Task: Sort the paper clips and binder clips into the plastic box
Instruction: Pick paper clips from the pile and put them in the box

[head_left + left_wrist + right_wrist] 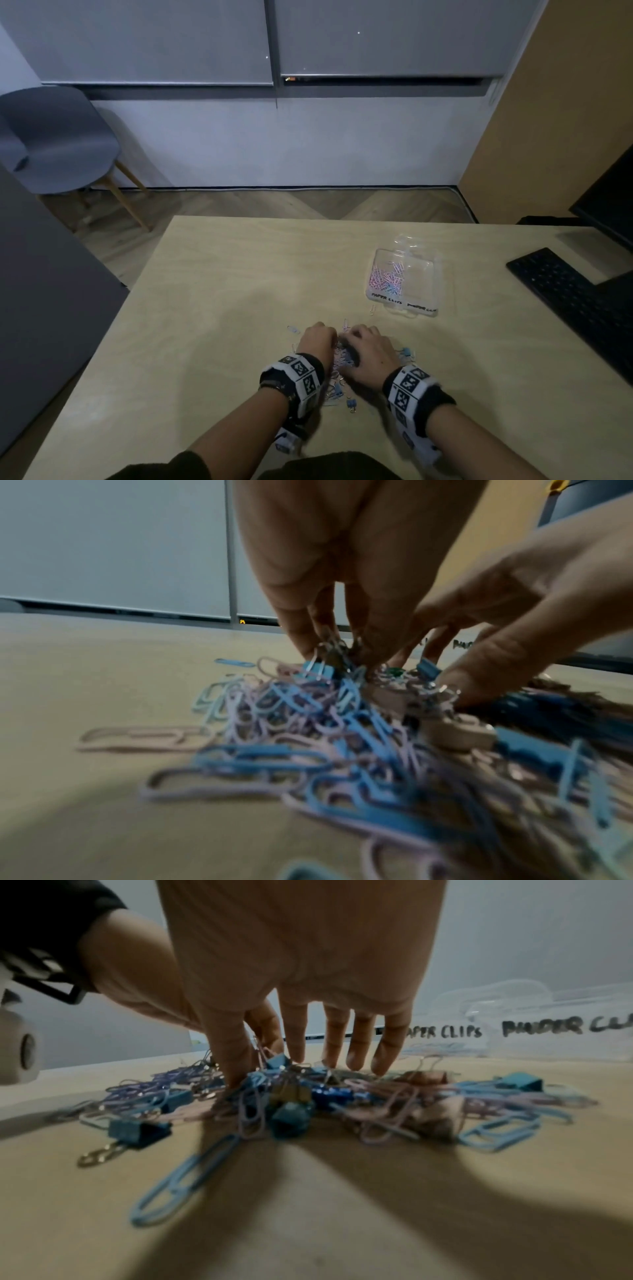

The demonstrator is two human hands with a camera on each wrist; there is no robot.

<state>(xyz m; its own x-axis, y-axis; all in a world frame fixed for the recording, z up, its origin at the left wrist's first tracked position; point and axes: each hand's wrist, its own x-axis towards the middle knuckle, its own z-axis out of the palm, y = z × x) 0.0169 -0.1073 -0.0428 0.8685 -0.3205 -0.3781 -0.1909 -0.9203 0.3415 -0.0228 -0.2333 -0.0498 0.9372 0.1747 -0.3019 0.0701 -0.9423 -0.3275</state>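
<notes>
A mixed pile of pastel paper clips and blue binder clips [342, 358] lies on the wooden table, close to me. Both hands are in it. My left hand [317, 337] points down into the pile [291, 723]; its fingertips [298, 639] and thumb pinch the wire handles of a blue binder clip [318, 669]. My right hand [366, 339] has straight, spread fingers [356, 1053] touching the heap [325, 1096]. The clear plastic box [404, 306] stands open further right. Its left compartment holds paper clips [387, 277]; its front wall [514, 1037] is labelled PAPER CLIPS and BINDER CLIPS.
A black keyboard [575, 301] and a dark screen [613, 205] occupy the table's right side. Stray paper clips [294, 329] lie left of the hands, another [371, 310] near the box. A loose binder clip [351, 403] sits between my wrists. A grey chair [58, 137] stands far left.
</notes>
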